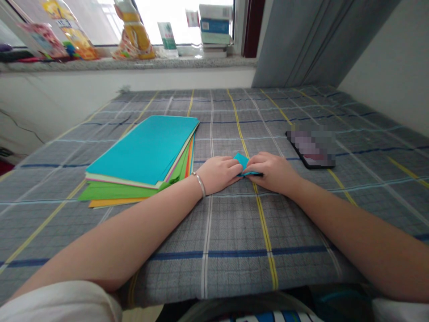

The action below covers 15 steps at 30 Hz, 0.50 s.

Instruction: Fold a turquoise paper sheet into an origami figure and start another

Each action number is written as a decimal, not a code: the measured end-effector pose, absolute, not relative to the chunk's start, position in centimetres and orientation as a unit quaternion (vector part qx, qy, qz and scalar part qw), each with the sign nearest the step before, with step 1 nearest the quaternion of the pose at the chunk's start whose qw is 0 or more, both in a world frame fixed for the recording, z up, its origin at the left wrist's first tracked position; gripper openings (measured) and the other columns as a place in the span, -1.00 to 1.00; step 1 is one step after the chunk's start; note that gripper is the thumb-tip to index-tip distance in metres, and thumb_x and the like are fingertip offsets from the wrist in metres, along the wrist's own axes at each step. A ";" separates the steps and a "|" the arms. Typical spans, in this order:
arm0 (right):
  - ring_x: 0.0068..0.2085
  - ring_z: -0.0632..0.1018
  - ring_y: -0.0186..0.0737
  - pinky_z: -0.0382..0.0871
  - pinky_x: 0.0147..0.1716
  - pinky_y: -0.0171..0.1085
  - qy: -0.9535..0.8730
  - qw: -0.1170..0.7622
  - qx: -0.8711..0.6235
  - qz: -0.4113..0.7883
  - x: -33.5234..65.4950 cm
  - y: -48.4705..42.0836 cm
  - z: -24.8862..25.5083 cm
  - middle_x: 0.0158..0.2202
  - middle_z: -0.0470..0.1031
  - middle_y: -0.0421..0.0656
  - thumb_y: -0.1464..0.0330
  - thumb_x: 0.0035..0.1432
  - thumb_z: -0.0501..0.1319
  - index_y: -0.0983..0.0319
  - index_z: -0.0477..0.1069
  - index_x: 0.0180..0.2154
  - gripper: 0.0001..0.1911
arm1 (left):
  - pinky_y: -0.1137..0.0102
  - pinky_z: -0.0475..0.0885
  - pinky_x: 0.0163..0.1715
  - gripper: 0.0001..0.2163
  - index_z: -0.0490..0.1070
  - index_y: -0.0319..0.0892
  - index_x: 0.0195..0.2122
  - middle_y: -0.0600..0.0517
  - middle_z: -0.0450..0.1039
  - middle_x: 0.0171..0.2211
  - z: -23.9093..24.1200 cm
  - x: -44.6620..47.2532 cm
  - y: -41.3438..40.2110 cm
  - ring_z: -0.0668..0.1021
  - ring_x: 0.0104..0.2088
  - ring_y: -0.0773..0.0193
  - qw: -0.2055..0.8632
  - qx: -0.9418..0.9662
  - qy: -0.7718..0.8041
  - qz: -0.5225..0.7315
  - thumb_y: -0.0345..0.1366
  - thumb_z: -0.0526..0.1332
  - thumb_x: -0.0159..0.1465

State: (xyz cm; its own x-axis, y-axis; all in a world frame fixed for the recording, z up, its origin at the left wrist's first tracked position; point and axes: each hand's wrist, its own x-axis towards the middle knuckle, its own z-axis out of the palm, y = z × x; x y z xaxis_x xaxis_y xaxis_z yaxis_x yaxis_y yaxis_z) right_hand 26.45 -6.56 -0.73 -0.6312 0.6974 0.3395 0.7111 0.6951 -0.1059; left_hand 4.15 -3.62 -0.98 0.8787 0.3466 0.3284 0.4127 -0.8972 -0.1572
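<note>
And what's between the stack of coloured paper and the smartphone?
In the head view, the left hand, folded turquoise paper and right hand are there, a bit toward the near edge of the plaid cloth.

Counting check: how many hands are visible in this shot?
2. The left hand, with a bracelet at its wrist, is at the left side of the folded blue paper; the right hand is at its right side. No others show.

The paper stack at left and the folded paper to its right look smooth and matt; the tablecloth is woven, the bracelet glossy metal (polished, it seems), the far windowsill speckled stone.
</note>
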 end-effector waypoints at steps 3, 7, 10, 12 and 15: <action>-0.16 0.54 -0.16 0.36 -0.20 -0.21 -0.904 0.207 -0.374 0.031 26.5 -6.1 -1.1 -0.20 0.60 -0.16 0.34 0.19 0.23 0.10 0.58 -0.28 -0.87 | 0.34 0.44 -0.20 -0.76 0.44 -0.22 -0.27 -0.05 0.52 -0.33 -0.8 4.2 -3.5 0.54 -0.27 0.20 0.121 -0.970 -0.175 -0.119 -0.20 0.08 0.42; -0.19 0.54 -0.16 0.35 -0.20 -0.21 -0.909 0.209 -0.358 0.047 26.5 -6.1 -1.0 -0.24 0.59 -0.15 0.31 0.19 0.25 0.14 0.57 -0.33 -0.89 | 0.33 0.43 -0.17 -0.66 0.46 -0.21 -0.29 -0.05 0.54 -0.31 -0.6 3.9 -3.2 0.54 -0.26 0.18 0.108 -0.978 -0.131 -0.119 -0.05 0.07 0.40; -0.16 0.53 -0.13 0.33 -0.16 -0.19 -0.913 0.189 -0.360 0.027 26.4 -6.4 -0.7 -0.21 0.59 -0.12 0.27 0.24 0.21 0.18 0.54 -0.32 -0.82 | 0.33 0.42 -0.16 -0.59 0.45 -0.19 -0.33 -0.04 0.54 -0.33 -0.7 3.7 -3.0 0.53 -0.26 0.19 0.075 -0.979 -0.132 -0.139 0.03 0.02 0.40; -0.16 0.52 -0.10 0.32 -0.16 -0.17 -0.908 0.185 -0.375 0.030 26.4 -6.5 -0.6 -0.23 0.58 -0.08 0.23 0.27 0.17 0.21 0.51 -0.32 -0.77 | 0.35 0.41 -0.18 -0.58 0.43 -0.20 -0.38 -0.03 0.51 -0.38 -0.9 3.5 -2.8 0.52 -0.29 0.21 0.044 -0.973 -0.158 -0.164 -0.01 -0.01 0.43; -0.19 0.51 -0.10 0.29 -0.18 -0.18 -0.882 0.207 -0.415 0.080 26.5 -6.3 -0.6 -0.27 0.57 -0.08 0.21 0.30 0.12 0.21 0.48 -0.33 -0.73 | 0.37 0.38 -0.24 -0.62 0.38 -0.20 -0.43 0.00 0.44 -0.45 -1.0 3.5 -2.6 0.49 -0.36 0.25 -0.010 -0.957 -0.215 -0.192 -0.11 0.01 0.44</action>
State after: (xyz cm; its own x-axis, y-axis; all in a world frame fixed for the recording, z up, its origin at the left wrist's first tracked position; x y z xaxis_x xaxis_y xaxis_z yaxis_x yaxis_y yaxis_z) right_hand 26.48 -6.34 -0.62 -0.5696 0.7654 0.2997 0.6994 0.6428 -0.3125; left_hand 3.54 -2.64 -1.02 0.8338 0.4160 0.3630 0.4087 -0.9071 0.1008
